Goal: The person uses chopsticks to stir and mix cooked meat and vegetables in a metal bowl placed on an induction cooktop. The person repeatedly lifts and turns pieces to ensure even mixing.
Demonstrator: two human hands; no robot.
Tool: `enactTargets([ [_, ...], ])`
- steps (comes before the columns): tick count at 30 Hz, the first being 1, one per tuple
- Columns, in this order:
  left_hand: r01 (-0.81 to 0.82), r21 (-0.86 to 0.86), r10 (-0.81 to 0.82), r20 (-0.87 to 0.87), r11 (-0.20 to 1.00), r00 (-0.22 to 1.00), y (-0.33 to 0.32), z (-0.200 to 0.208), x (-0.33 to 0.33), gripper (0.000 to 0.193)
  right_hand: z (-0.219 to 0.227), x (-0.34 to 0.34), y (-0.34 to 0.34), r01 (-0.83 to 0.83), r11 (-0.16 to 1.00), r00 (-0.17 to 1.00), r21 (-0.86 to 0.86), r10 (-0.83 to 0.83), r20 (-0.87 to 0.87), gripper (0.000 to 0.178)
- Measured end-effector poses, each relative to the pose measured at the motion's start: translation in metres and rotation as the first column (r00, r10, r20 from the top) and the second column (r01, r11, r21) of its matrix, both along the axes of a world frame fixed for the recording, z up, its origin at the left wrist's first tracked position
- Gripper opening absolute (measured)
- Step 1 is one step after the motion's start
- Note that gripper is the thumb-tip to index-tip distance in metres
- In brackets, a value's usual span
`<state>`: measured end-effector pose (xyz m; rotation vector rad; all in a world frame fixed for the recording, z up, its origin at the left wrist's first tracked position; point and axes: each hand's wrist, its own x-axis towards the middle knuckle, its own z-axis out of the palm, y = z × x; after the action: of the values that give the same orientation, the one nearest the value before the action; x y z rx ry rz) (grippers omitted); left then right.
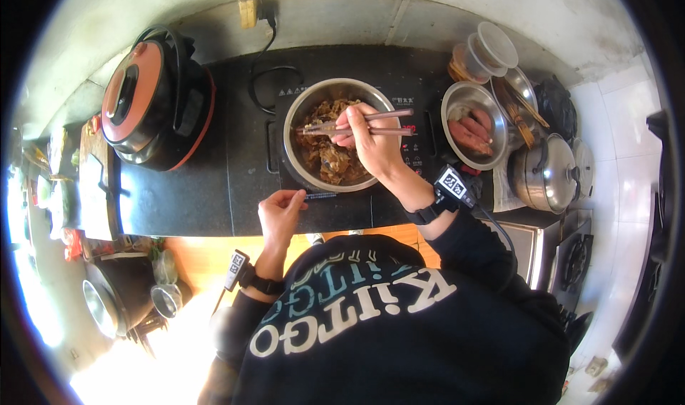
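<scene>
The bare left hand point(280, 216) is hovering near the front edge of the black worktop point(185, 205), fingers curling toward the thumb; I can't tell whether it's pinching anything. Next, a round silver metal bowl point(305, 107) is sitting on a flat black cooktop point(421, 120). The right hand point(371, 145) is gripping slim brown chopsticks point(392, 114) over it, apparently stirring; further turning is calling for a steady bowl. Inside, the glossy, dark-brown food pieces point(332, 162) are lying unevenly.

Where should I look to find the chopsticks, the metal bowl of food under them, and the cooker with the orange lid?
Chopsticks point(392, 131): head view, right-hand part of the lower stick.
Metal bowl point(314, 96): head view, bare inner wall.
Cooker point(146, 75): head view, orange lid.
</scene>
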<state>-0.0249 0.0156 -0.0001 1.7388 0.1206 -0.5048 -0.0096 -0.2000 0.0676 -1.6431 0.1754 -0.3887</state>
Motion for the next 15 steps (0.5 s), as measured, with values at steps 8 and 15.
enactTargets([
  [8,-0.036,0.006,0.036,-0.020,0.999,0.999,0.019,-0.008,-0.007,0.022,0.002,-0.009,-0.009,-0.030,0.998,1.000,0.059,0.030,0.007,0.029],
  [15,-0.021,0.005,0.022,-0.055,1.000,0.998,0.033,-0.016,-0.016,0.020,-0.014,-0.020,-0.035,-0.048,0.380,0.851,-0.924,0.500,0.161,0.013],
])
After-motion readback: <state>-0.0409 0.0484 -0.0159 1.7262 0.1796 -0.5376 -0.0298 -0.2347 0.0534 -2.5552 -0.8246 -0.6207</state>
